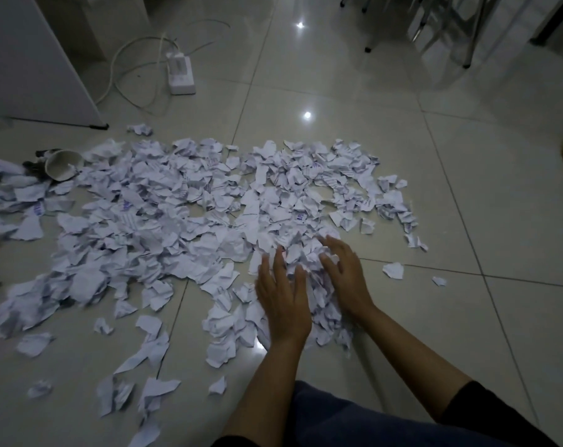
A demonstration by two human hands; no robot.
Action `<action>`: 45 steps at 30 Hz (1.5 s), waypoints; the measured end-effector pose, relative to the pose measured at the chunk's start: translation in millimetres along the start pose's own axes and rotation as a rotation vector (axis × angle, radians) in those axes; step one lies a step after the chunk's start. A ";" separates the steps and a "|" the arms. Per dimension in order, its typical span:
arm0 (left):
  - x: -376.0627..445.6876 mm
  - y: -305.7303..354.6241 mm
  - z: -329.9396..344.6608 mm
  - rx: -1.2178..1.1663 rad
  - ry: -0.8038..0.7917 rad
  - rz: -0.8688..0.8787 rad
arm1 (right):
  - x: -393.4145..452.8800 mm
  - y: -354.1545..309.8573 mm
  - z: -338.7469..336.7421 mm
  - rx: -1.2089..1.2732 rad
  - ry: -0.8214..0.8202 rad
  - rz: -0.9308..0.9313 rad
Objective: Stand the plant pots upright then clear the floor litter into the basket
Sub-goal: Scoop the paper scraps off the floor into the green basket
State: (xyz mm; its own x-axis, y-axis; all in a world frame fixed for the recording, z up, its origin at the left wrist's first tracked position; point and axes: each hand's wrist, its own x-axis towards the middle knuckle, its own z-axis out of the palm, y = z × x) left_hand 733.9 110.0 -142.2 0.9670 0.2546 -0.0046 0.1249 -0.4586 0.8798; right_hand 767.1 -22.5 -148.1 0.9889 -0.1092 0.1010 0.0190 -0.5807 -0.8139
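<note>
Head view: knees lowest in frame, me crouched. Left hand (pixel 281 296) and right hand (pixel 344 275) flat, fingers spread, pressing paper scraps (pixel 151 214) between them, probably raking heap for scooping. Scraps cover floor (pixel 467 188) centre to left edge. White pot (pixel 62 164) tipped on side, left edge. Basket not identifiable. Power strip (pixel 181 74) beyond, chair legs (pixel 467 33) far right corner.

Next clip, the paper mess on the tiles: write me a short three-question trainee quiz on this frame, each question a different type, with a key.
1. True or false: the white pot stands upright.
2. Where do the left hand and right hand rest? A) power strip B) torn paper scraps C) pot
3. Fill in: the cables lie on the ___ floor.

Key: 1 false, it lies tipped over. 2 B. 3 tiled.
</note>
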 end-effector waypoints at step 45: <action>19.5 16.2 -39.6 -0.374 0.222 -0.273 | -26.0 -102.4 64.2 0.592 0.089 0.251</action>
State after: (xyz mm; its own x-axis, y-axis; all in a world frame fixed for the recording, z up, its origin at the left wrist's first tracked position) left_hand 746.1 141.3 -109.3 0.8345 0.5161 -0.1929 0.2393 -0.0241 0.9706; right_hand 749.0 91.6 -104.1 0.9581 -0.2654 -0.1072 -0.1082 0.0111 -0.9941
